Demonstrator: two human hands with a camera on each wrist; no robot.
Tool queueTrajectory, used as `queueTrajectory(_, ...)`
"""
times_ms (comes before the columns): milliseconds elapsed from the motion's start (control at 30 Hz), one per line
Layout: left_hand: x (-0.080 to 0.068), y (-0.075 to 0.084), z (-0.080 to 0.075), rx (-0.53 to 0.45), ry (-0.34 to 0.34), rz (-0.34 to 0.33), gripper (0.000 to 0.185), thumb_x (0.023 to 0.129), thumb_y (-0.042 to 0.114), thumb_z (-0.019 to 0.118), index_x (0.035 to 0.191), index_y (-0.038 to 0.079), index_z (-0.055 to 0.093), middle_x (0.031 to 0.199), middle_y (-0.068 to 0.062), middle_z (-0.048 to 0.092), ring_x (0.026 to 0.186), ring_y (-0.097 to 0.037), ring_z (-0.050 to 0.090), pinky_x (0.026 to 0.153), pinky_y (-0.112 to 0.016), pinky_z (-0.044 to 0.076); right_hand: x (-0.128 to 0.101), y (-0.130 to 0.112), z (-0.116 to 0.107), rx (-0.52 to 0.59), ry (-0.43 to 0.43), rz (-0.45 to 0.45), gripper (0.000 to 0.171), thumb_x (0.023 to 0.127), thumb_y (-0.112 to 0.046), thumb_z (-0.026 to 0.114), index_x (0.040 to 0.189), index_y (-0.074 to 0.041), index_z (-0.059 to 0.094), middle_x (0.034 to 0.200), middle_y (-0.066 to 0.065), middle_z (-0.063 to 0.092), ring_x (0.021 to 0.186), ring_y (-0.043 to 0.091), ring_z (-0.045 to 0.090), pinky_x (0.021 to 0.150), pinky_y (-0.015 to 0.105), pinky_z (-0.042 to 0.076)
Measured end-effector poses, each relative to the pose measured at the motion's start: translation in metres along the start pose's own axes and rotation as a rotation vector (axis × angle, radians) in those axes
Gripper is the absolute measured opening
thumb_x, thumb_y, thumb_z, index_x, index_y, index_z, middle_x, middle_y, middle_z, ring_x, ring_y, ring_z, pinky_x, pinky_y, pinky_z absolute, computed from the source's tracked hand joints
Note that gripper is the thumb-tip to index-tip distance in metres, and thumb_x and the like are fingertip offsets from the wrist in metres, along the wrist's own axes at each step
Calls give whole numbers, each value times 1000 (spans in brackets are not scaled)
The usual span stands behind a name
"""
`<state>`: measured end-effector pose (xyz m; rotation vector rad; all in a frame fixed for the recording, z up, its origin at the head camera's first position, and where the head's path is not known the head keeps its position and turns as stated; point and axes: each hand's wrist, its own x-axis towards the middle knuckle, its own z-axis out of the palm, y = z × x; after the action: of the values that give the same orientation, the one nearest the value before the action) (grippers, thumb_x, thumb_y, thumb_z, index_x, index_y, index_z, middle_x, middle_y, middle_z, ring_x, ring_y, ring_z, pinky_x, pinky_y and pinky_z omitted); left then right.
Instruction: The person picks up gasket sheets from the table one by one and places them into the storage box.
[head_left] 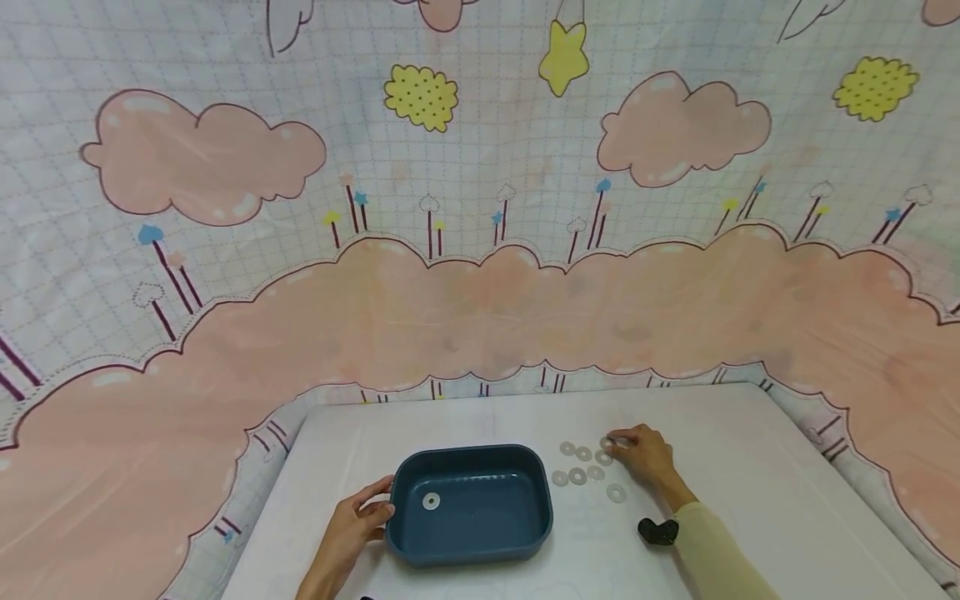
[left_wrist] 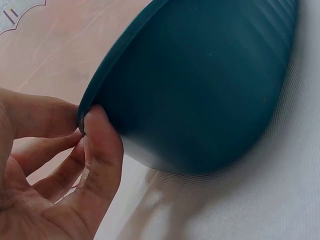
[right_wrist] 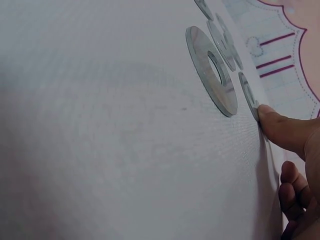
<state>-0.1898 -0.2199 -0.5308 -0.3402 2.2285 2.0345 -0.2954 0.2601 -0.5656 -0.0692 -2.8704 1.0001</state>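
A dark blue plastic tub [head_left: 525, 533] stands on the white table, with one metal washer [head_left: 431, 501] lying inside it. My left hand [head_left: 367, 515] holds the tub's left rim; in the left wrist view the thumb [left_wrist: 102, 145] presses the rim [left_wrist: 100, 85] from outside while the fingers curl behind it. Several flat washers [head_left: 577, 476] lie loose to the right of the tub. My right hand [head_left: 626, 448] rests among them, one fingertip [right_wrist: 272, 120] touching the edge of a washer [right_wrist: 248, 92] beside a larger-looking one [right_wrist: 212, 70]. Nothing is pinched there.
The white table [head_left: 750, 467] is backed by a draped cloth with pink clouds [head_left: 480, 308]. A small black thing [head_left: 657, 531] sits by my right wrist. Bare tabletop lies to the right of the washers and behind the tub.
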Motion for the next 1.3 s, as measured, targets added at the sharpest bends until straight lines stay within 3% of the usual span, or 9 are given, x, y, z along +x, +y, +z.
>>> queueTrajectory(267, 0, 0, 0, 4, -13, 8, 51, 89, 3, 65, 139, 2, 54, 127, -18, 58, 90, -18, 65, 66, -32, 55, 1, 1, 1, 21, 0, 20, 25, 84, -24, 75, 106, -14, 74, 118, 21, 64, 111, 41, 57, 90, 55, 31)
queueTrajectory(600, -1, 2, 0, 2, -9, 1, 50, 89, 1, 63, 139, 3, 55, 127, -18, 58, 91, -21, 65, 66, -32, 56, 1, 0, 0, 115, 39, 61, 21, 84, -18, 74, 102, -9, 70, 92, 7, 66, 90, 27, 54, 87, 50, 34)
queueTrajectory(933, -1, 0, 0, -8, -15, 15, 51, 89, 1, 65, 138, 1, 54, 126, -18, 58, 87, -17, 65, 65, -32, 56, -2, 1, -2, 209, 77, 77, 17, 91, -10, 64, 105, -6, 70, 96, 11, 68, 89, 23, 56, 79, 32, 42)
queueTrajectory(1300, -3, 1, 1, -8, -5, 14, 50, 90, -1, 63, 139, 3, 54, 126, -17, 58, 87, -18, 65, 65, -32, 55, -9, -12, -17, 312, 89, 81, 20, 94, -18, 65, 110, -6, 69, 104, 12, 69, 94, 21, 58, 75, 22, 47)
